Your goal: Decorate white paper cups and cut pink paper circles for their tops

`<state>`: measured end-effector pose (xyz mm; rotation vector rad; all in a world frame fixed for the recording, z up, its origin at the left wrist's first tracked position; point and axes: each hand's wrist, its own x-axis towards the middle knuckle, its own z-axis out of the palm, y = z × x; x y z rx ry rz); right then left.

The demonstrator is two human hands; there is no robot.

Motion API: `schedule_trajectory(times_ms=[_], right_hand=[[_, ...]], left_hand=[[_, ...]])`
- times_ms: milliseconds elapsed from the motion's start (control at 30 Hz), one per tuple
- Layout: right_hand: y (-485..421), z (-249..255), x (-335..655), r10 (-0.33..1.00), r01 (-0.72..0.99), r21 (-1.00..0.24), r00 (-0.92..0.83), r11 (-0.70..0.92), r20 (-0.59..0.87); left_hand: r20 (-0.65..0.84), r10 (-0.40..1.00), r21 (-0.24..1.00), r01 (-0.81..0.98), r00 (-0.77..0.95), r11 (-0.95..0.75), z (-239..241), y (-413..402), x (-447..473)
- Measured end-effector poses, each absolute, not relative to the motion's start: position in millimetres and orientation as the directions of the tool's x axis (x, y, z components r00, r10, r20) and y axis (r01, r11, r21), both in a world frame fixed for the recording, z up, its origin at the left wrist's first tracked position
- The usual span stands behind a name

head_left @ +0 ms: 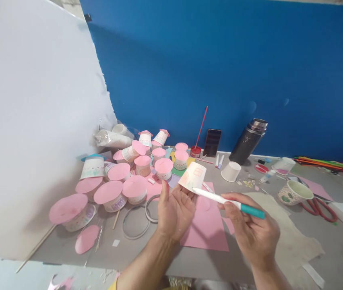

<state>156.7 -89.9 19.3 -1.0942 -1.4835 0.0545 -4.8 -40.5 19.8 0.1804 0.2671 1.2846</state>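
A white paper cup (193, 176), upside down and tilted, rests on the fingers of my left hand (176, 211). Those fingertips are hidden behind or inside the cup, while the thumb stands apart from it. Faint orange and green drawing shows on the cup's side, including a window shape. My right hand (250, 227) grips a white marker (216, 196) with a teal end. The marker's tip is at the cup's lower rim; whether it touches cannot be made out. Beneath both hands lies a pink paper sheet (206, 225).
Several cups with pink paper discs (111, 193) crowd the left side. Two grey rings (137, 221) lie beside my left hand. Toward the back stand a phone (213, 142) and a dark flask (248, 141). Red-handled scissors (319, 209) and a dotted cup (294, 193) are at right.
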Motion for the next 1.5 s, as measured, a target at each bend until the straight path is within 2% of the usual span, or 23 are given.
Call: schedule_trajectory(times_ms=[167, 267, 733, 900, 1000, 1167, 1267, 1400, 1500], right_hand=[[-90.6, 16.5, 159.3, 0.608, 0.587, -0.607, 0.231, 0.536, 0.760], [-91.3, 13.7, 162.4, 0.637, 0.560, -0.630, 0.220, 0.538, 0.739], [-93.1, 9.7, 165.1, 0.628, 0.537, -0.661, 0.281, 0.524, 0.726], [-93.8, 9.4, 166.4, 0.611, 0.475, -0.701, 0.359, 0.532, 0.706], [-96.2, 6.1, 168.0, 0.652, 0.423, -0.752, 0.385, 0.505, 0.654], [-92.9, 4.8, 170.4, 0.665, 0.245, -0.807, 0.466, 0.537, 0.584], [-79.7, 11.0, 169.9, 0.647, 0.193, -0.812, 0.516, 0.551, 0.562], [-56.1, 19.8, 166.9, 0.724, 0.254, -0.845, 0.438, 0.470, 0.534], [-43.8, 20.7, 164.8, 0.845, 0.081, -0.898, 0.311, 0.432, 0.434]], left_hand=[[-0.167, 0.935, 0.166, -0.926, 0.313, 0.340, 25.3, -40.4, -7.9], [-0.208, 0.918, 0.114, -0.923, 0.338, 0.366, 27.3, -39.7, -9.9], [-0.150, 0.900, 0.017, -0.909, 0.409, 0.416, 18.6, -34.5, -14.8], [-0.099, 0.897, 0.049, -0.898, 0.431, 0.437, 18.9, -34.6, -16.8], [-0.078, 0.899, 0.062, -0.898, 0.430, 0.435, 18.5, -34.9, -18.7], [-0.075, 0.889, 0.006, -0.891, 0.452, 0.454, 10.6, -32.5, -23.6], [-0.006, 0.861, -0.014, -0.861, 0.508, 0.508, 1.3, -30.4, -25.2], [0.088, 0.795, 0.051, -0.799, 0.601, 0.599, -4.6, -31.5, -22.7], [0.093, 0.747, 0.117, -0.753, 0.658, 0.648, -1.2, -34.4, -19.5]])
